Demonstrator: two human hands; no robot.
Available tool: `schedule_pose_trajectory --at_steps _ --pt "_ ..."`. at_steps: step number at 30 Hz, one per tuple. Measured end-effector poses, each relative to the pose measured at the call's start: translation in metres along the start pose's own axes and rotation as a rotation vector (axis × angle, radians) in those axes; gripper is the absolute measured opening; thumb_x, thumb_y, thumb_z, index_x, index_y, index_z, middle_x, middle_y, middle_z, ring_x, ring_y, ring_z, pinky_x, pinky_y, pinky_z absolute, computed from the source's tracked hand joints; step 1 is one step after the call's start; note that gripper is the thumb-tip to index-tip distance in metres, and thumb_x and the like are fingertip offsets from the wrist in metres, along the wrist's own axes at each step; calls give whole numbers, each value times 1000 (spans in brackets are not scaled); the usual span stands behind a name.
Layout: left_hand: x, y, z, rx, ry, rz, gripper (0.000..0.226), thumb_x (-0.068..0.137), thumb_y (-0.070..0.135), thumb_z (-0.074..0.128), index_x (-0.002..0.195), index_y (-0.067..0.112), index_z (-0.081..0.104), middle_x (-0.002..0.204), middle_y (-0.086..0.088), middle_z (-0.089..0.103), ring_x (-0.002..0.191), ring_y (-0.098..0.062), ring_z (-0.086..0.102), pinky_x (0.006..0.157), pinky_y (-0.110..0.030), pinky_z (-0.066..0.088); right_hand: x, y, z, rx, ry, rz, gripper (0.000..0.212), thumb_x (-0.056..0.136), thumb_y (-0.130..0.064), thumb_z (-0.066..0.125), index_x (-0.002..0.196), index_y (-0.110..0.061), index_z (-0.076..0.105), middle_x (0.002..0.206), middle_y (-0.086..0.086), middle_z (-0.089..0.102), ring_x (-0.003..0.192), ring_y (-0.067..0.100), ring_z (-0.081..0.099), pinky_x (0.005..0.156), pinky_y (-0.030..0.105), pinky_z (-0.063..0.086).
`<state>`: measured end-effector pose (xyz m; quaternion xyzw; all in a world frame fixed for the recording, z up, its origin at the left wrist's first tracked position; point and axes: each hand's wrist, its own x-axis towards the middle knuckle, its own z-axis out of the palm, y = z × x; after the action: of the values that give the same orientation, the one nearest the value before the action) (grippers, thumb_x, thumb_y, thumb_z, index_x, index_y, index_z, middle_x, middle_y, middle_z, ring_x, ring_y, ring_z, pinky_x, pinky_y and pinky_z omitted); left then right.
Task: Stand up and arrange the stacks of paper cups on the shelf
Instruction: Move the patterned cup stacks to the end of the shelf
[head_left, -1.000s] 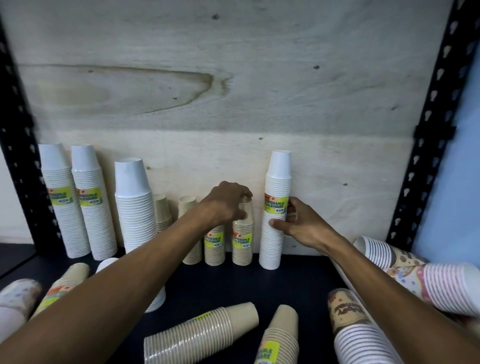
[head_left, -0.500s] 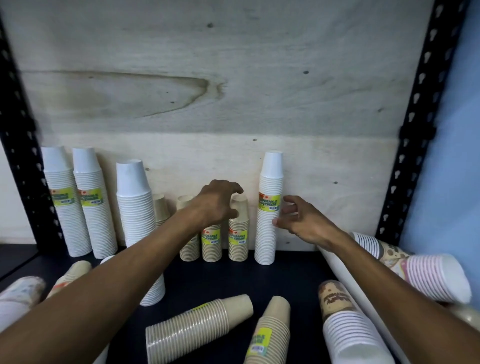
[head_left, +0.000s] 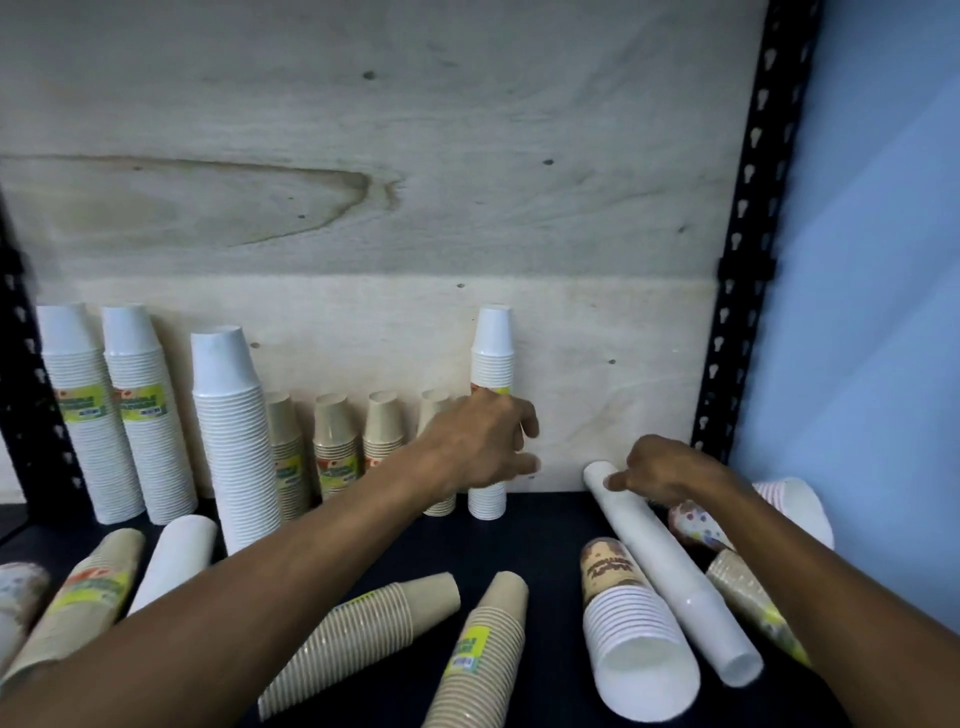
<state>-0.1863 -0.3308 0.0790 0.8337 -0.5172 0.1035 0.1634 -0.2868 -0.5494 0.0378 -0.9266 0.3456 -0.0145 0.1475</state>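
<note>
Reaching with right hand (head_left: 662, 470), fingers loosely curled, holding nothing, touching far end of long white cup stack (head_left: 670, 569) lying on shelf (head_left: 540, 530), axis running back-left to front-right; left hand (head_left: 480, 441) steadying upright white stack (head_left: 491, 353).

Looks like a shop or stockroom shelf bay. Black slotted metal uprights (head_left: 748, 249) frame a plywood back panel (head_left: 363, 156) and a dark shelf board (head_left: 540, 525), beside a plain blue wall (head_left: 883, 260). Many sleeves of disposable paper cups (head_left: 234, 431), some with yellow-green retail labels (head_left: 83, 410), stand or lie on it in bulk.
</note>
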Motion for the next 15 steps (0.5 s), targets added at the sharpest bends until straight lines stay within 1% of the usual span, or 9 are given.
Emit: schedule_pose_trajectory --at_steps 1,2,3,5,6,8,11,13,15 --pt "1 4 6 3 -32 18 35 82 39 72 112 23 65 98 11 71 96 -15 63 85 -35 52 -2 1 3 -14 -15 17 42 85 -50 67 76 -11 55 83 3 62 79 21 62 60 28 44" --pt "2 8 11 5 -60 31 36 82 40 72 113 22 65 99 10 71 97 -15 63 86 -34 53 -3 2 6 -33 -20 28 41 85 -50 67 79 -11 56 85 3 62 80 22 61 62 28 44" --pt "3 10 16 6 -82 36 36 82 40 72 113 21 65 100 9 71 98 -15 64 87 -34 53 -3 2 8 -61 -23 33 40 85 -50 67 89 -11 59 94 5 65 86 23 61 67 27 46" --pt "5 12 25 -3 -111 32 38 82 43 72 113 22 65 101 9 72 99 -15 64 88 -35 53 -3 1 13 -107 -19 50 51 84 -52 65 113 -10 64 115 9 68 100 25 65 77 27 48" --pt "6 12 29 -4 -122 25 38 82 44 71 113 23 65 102 9 71 99 -15 64 89 -35 53 -2 1 14 -124 -4 55 54 84 -53 66 116 -10 64 118 9 68 103 25 66 79 27 49" --pt "8 10 36 3 -147 11 39 83 46 70 114 24 65 104 8 71 99 -15 63 88 -35 53 -1 -1 16 -146 3 55 51 81 -55 67 109 -12 67 110 8 70 101 25 68 74 26 48" --pt "9 6 44 4 -176 0 40 84 48 69 114 23 64 104 6 71 97 -16 64 88 -38 54 1 -2 20 -174 -3 45 45 77 -56 71 98 -18 62 89 2 61 82 23 63 69 27 45" --pt "8 3 48 -11 -179 1 40 84 48 68 115 23 64 104 6 71 96 -16 65 87 -37 55 3 -2 22 -186 -17 54 47 78 -53 72 104 -15 63 87 1 58 77 21 59 68 28 47" --pt "7 4 50 -14 -167 23 40 85 48 67 116 22 64 105 6 71 96 -15 65 85 -34 55 7 -2 21 -143 -51 70 42 80 -49 73 97 -13 62 85 2 62 77 21 65 67 30 54"
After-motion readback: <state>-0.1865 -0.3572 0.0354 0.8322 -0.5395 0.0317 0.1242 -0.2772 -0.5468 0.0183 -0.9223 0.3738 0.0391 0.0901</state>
